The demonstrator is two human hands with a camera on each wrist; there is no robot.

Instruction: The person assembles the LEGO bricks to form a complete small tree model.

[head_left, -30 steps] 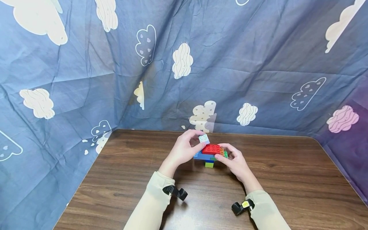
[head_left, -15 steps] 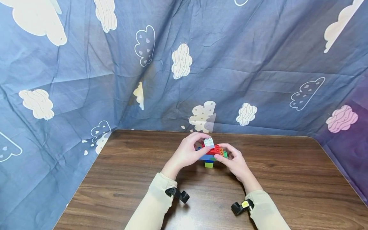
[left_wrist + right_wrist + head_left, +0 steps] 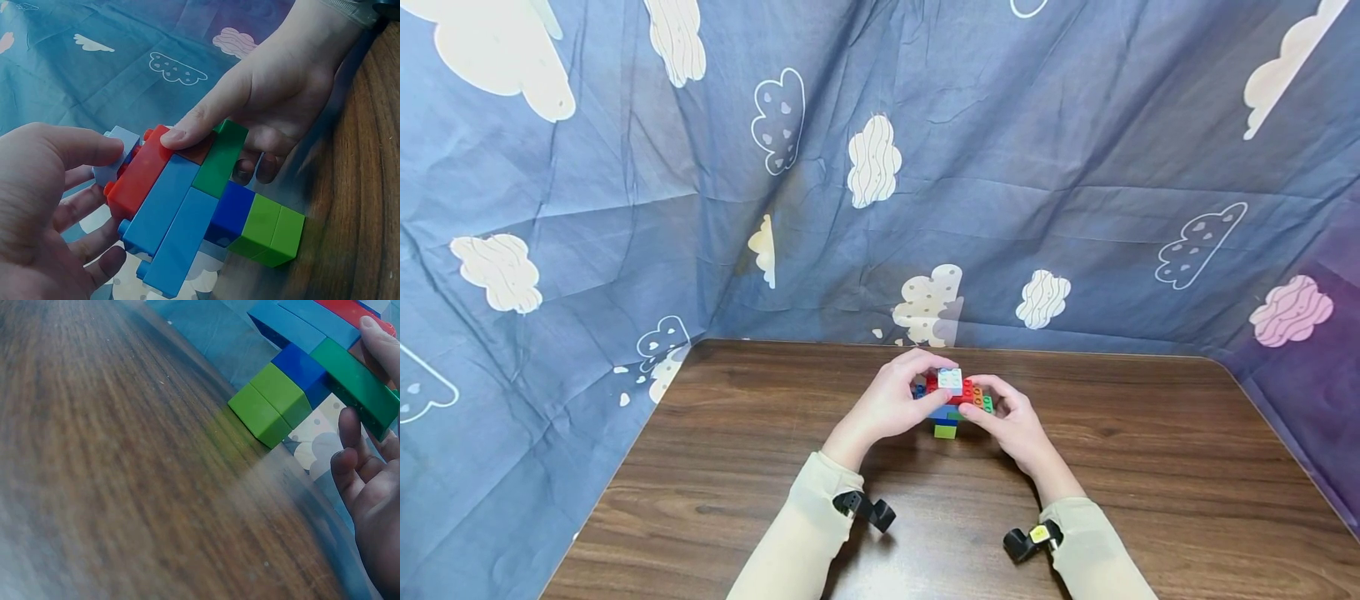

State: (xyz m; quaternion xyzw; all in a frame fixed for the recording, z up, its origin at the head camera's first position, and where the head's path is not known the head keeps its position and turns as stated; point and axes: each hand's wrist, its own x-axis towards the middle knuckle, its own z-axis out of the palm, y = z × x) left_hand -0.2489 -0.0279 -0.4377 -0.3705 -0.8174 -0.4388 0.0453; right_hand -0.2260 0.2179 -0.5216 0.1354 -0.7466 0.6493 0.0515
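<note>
My left hand (image 3: pixel 891 402) pinches a small white brick (image 3: pixel 950 380) between thumb and fingers, over the top of a stack of toy building bricks. Beneath it lies a red brick (image 3: pixel 140 174); some red studs show beside the white one, and I cannot tell if it is pressed fully down. The right hand (image 3: pixel 1015 423) grips the stack's right end, its thumb on the red brick. Lower down come light blue bricks (image 3: pixel 182 240), an orange brick (image 3: pixel 977 394) and a green brick (image 3: pixel 220 161). A dark blue brick (image 3: pixel 301 374) and lime green bricks (image 3: pixel 269 406) form the narrow foot.
The stack's foot stands on a brown wood-grain table (image 3: pixel 737 467). Behind and at the sides hangs a blue cloth (image 3: pixel 820 250) printed with clouds. Each wrist wears a small black camera (image 3: pixel 867 508) over a pale sleeve.
My left hand has brought the white brick right and down, from above the stack's left part to over the red brick. The right hand has stayed in place.
</note>
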